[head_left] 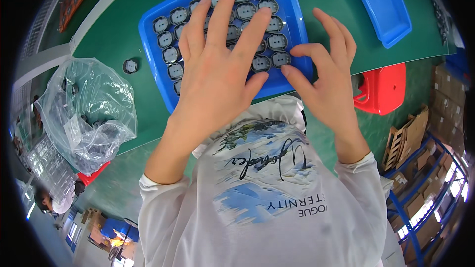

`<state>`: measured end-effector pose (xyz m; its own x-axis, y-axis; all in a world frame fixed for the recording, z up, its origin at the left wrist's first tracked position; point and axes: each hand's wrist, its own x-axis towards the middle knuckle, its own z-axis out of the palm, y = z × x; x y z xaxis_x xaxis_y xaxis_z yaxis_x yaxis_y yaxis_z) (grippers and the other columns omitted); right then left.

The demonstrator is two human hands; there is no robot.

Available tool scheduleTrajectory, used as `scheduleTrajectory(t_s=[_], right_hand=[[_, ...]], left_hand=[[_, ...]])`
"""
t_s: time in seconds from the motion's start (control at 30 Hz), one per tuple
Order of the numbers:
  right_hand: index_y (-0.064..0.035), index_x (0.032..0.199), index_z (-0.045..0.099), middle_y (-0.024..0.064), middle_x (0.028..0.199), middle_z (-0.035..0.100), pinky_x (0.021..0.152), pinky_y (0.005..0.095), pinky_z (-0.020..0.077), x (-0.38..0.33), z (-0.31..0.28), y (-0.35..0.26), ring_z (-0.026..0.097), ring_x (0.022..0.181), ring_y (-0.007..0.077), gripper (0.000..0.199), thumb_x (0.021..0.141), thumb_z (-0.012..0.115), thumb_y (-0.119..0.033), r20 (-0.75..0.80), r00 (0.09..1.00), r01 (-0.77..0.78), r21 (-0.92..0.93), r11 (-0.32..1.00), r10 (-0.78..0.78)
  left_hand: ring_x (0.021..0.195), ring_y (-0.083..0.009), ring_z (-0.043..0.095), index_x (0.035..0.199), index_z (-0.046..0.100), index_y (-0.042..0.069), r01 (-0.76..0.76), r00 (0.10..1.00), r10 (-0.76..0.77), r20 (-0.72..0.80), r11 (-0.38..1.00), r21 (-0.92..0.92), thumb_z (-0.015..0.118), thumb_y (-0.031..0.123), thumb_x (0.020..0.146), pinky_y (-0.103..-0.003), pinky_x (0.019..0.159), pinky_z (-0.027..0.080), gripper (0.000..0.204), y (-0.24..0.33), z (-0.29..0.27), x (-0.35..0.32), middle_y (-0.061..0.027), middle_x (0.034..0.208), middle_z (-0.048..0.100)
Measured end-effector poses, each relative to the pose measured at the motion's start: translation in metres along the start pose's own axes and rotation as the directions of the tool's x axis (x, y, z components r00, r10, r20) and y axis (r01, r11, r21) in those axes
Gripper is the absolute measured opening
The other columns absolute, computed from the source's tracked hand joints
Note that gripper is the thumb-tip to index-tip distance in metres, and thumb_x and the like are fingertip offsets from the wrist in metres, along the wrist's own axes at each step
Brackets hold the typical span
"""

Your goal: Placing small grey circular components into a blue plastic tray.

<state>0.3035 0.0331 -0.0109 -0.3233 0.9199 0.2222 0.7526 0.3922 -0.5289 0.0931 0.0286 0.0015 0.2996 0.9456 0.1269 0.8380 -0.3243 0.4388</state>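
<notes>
A blue tray (148,37) on the green table holds rows of small rounded dark parts with grey faces (246,11). My left hand (217,54) is spread palm down over the middle of these parts, hiding several of them. Its fingers are apart, and no held thing shows. At the tray's near right corner is my right hand (324,71), thumb and index finger curved apart. Their tips are right beside the corner part (281,59); whether they touch it I cannot tell. The other right fingers reach up past the tray's rim.
One loose part (130,66) lies on the table left of the tray. Further left sits a clear plastic bag (94,104) with dark pieces inside. A second blue tray (383,7) is at the far right. A red stool (388,89) stands beyond the table's near edge.
</notes>
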Motion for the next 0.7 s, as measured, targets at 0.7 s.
scheduleTrajectory(t_s=[0.7], right_hand=[[-0.0004, 0.145, 0.047, 0.0174, 0.14, 0.053, 0.103, 0.0377, 0.0448, 0.004, 0.008, 0.009, 0.056, 0.119, 0.0249, 0.059, 0.093, 0.071, -0.015, 0.142, 0.964, -0.257, 0.722, 0.642, 0.226]], left_hand=[[0.142, -0.0357, 0.041, 0.155, 0.032, -0.003, 0.183, 0.868, -0.427, -0.252, 0.748, -0.638, 0.069, 0.034, 0.093, -0.045, 0.118, 0.029, 0.081, -0.047, -0.025, -0.06, -0.0238, 0.157, 0.037]])
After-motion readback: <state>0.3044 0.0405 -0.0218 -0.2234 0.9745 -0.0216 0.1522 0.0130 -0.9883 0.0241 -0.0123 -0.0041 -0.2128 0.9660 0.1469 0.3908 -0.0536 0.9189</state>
